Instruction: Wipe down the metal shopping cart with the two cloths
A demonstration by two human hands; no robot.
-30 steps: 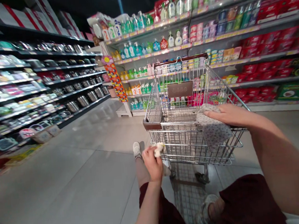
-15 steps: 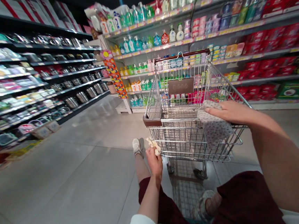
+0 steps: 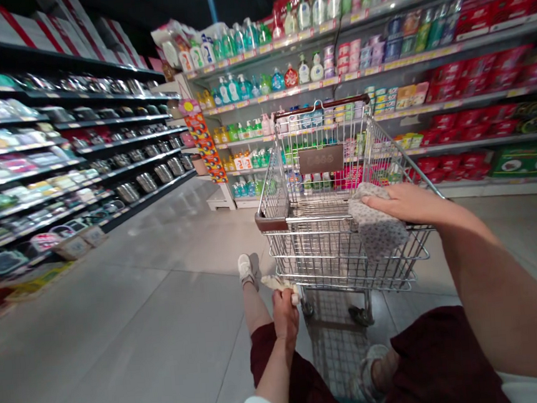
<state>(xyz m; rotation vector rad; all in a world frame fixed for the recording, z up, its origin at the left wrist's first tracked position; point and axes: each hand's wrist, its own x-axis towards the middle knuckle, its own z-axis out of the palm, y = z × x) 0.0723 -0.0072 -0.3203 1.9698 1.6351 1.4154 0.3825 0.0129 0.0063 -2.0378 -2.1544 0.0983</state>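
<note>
A metal wire shopping cart [image 3: 321,158] with brown plastic corners and a brown bar stands in front of me. My right hand [image 3: 400,204] presses a grey dotted cloth [image 3: 378,232] on the cart's near right rim, with part of the cloth hanging down over the wires. Just below the cart's near left corner, my left hand [image 3: 285,318] is closed around a crumpled cream cloth [image 3: 275,283]. Loose ends of that cloth stick out above the fingers. Whether it touches the wires is unclear.
Behind the cart, a shelf [image 3: 278,95] carries pump bottles, jars and red packages. Pots and plastic goods fill shelving [image 3: 145,137] on the left. Low cartons [image 3: 72,247] sit by its foot. My feet are on the tiled floor [image 3: 144,338] beside and below the cart.
My left hand has dropped lower, away from the cart's corner, and the cream cloth now extends sideways. My right hand stays on the rim with its cloth. The view has shifted slightly.
</note>
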